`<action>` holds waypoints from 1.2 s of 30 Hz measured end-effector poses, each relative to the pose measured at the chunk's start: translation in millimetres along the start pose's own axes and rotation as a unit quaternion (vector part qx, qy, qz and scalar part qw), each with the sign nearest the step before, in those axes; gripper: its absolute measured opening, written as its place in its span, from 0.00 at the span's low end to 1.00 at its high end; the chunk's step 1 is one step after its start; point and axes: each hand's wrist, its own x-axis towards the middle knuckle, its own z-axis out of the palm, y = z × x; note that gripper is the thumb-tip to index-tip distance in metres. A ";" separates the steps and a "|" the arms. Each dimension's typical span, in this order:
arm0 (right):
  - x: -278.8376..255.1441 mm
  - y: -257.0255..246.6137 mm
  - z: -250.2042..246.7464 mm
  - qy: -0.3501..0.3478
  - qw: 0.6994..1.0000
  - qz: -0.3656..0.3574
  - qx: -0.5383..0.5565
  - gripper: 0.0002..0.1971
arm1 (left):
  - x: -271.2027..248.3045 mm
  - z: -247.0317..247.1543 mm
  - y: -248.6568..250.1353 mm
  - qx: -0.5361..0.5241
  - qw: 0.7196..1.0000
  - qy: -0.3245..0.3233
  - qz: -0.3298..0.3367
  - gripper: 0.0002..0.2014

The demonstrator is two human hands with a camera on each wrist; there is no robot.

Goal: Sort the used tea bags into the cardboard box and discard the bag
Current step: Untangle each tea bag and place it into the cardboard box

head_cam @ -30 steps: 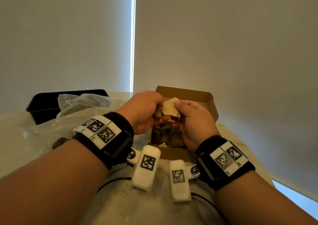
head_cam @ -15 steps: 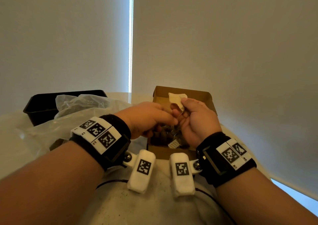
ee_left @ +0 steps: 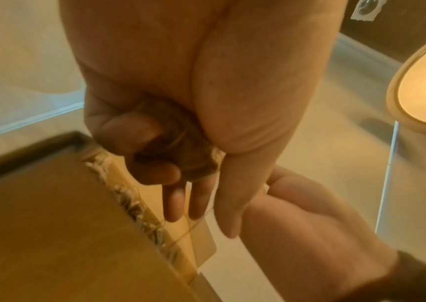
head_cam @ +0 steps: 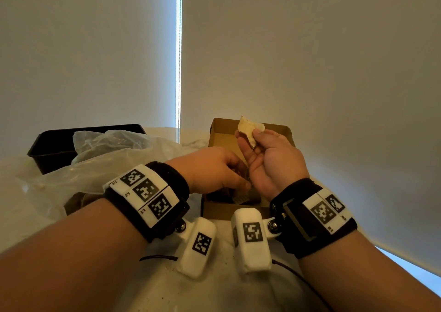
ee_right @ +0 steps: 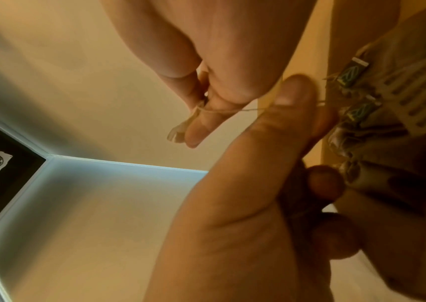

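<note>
Pale tea bag [head_cam: 250, 130] pinched in right hand [head_cam: 272, 161] grip, projecting at 12 o'clock above cardboard box [head_cam: 222, 130]. Dark tea bag [ee_left: 181, 151] enclosed by curled left hand [head_cam: 210, 168] grip, over box's 6 o'clock end.

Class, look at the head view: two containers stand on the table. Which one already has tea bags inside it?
The cardboard box in front of the hands: dark tea bags lie at its near end. The black bin at the left, behind the crumpled plastic bag, shows no tea bags inside.
</note>
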 end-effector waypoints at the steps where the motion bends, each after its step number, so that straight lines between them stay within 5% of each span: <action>1: -0.5 0.0 0.7 -0.008 1.000 -0.003 0.008 0.16 | 0.5 1.8 1.5 0.015 1.000 -0.004 -0.001 0.01; 4: 0.3 -2.7 1.7 -0.017 0.999 -0.022 0.026 0.16 | 2.3 4.1 2.2 0.057 0.998 0.006 -0.001 0.09; 13: 10.2 -12.1 -8.5 0.053 0.995 -0.079 -0.016 0.05 | 1.2 -5.6 -8.2 0.098 0.994 0.033 -0.040 0.05; 18: 18.3 -3.8 -23.0 0.111 0.943 -0.118 -0.292 0.05 | -1.9 -17.5 -5.5 -0.002 0.997 0.081 0.002 0.04; 21: 18.0 1.8 -28.9 0.070 0.914 -0.101 -0.385 0.04 | -2.3 -22.1 -3.0 -0.080 0.982 0.168 0.025 0.02; 25: 12.3 5.4 -23.6 0.003 0.924 -0.071 -0.375 0.03 | 1.6 -21.1 -4.1 -0.142 0.959 0.245 0.021 0.04; 28: 7.1 6.4 -18.5 -0.042 0.949 -0.049 -0.309 0.05 | 4.0 -18.0 -5.0 -0.161 0.949 0.271 0.019 0.04; 31: 4.6 5.2 -18.1 -0.065 0.942 -0.057 -0.325 0.06 | 5.7 -15.5 -4.5 -0.159 0.944 0.288 0.020 0.05; 36: 4.1 -4.5 -19.2 -0.021 0.936 -0.042 -0.349 0.07 | 7.0 -11.9 -9.6 -0.162 0.950 0.267 -0.015 0.10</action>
